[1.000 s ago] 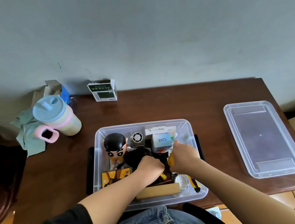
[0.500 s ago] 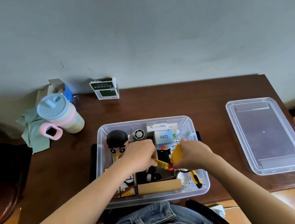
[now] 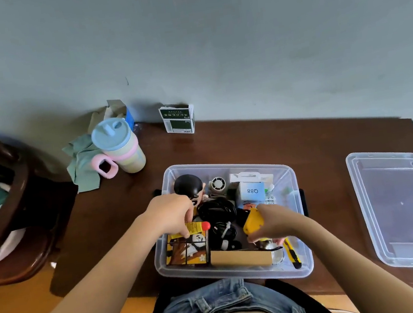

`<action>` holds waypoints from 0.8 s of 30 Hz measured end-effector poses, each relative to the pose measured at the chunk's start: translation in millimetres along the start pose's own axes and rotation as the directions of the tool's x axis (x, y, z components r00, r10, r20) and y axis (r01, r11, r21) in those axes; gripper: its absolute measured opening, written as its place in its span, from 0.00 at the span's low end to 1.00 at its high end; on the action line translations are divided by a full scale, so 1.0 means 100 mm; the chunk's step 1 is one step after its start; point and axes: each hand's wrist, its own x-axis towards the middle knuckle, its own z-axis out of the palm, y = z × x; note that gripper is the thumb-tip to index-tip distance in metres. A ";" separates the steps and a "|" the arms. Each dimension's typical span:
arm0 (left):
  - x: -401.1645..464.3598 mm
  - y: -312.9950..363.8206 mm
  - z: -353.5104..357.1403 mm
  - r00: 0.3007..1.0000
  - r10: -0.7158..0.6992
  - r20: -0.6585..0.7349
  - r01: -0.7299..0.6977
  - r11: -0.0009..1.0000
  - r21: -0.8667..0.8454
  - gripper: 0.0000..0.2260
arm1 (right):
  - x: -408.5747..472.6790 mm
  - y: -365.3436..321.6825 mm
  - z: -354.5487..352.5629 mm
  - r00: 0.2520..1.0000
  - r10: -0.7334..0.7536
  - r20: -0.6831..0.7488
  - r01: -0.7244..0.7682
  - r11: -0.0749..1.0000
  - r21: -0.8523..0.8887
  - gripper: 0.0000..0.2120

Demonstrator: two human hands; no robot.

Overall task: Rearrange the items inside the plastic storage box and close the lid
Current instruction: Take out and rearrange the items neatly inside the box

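Observation:
The clear plastic storage box point(image 3: 293, 178) stands at the table's front edge, full of small items. My left hand point(image 3: 170, 216) grips a yellow tube with a red cap point(image 3: 197, 227) over the box's left side, above a panda picture box point(image 3: 186, 250). My right hand point(image 3: 275, 222) holds a yellow object point(image 3: 252, 223) over the box's right half. A black-haired figurine point(image 3: 188, 186), black cables point(image 3: 217, 210), a small blue box marked Q88 point(image 3: 252, 191), a cardboard box point(image 3: 241, 257) and a yellow utility knife point(image 3: 292, 253) lie inside. The clear lid point(image 3: 403, 208) rests flat on the table to the right.
A pastel cup with a blue lid point(image 3: 119, 147) and a green cloth point(image 3: 82, 166) sit at the table's back left. A green-and-white carton point(image 3: 177, 119) stands against the wall. A dark wooden chair point(image 3: 8, 210) is left of the brown table point(image 3: 251, 144).
My left hand has lifted the yellow tube and carried it left over the panda box. My right hand has stayed over the right half with the yellow object. The camera has shifted.

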 end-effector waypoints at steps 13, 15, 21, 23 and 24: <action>0.41 0.68 -0.09 0.967 0.253 -0.031 -0.226 0.793 -0.566 0.25 | -0.16 0.12 -0.02 0.967 -0.255 -0.010 0.117 0.407 0.906 0.14; 0.44 0.65 -0.09 0.969 0.230 -0.090 -0.237 0.761 -0.604 0.20 | -0.15 0.18 -0.02 0.974 -0.228 -0.017 0.137 0.523 0.841 0.17; 0.44 0.51 -0.10 0.984 0.135 -0.116 -0.176 0.644 -0.745 0.18 | 0.04 0.05 0.17 0.986 -0.018 -0.166 0.022 1.000 0.021 0.25; 0.41 0.50 -0.09 0.985 0.121 -0.126 -0.172 0.570 -0.803 0.19 | 0.16 -0.03 0.26 0.975 0.025 -0.221 -0.057 0.988 -0.142 0.23; 0.41 0.48 -0.09 0.984 0.109 -0.140 -0.177 0.543 -0.821 0.19 | 0.20 -0.06 0.27 0.971 0.050 -0.235 -0.094 0.979 -0.180 0.21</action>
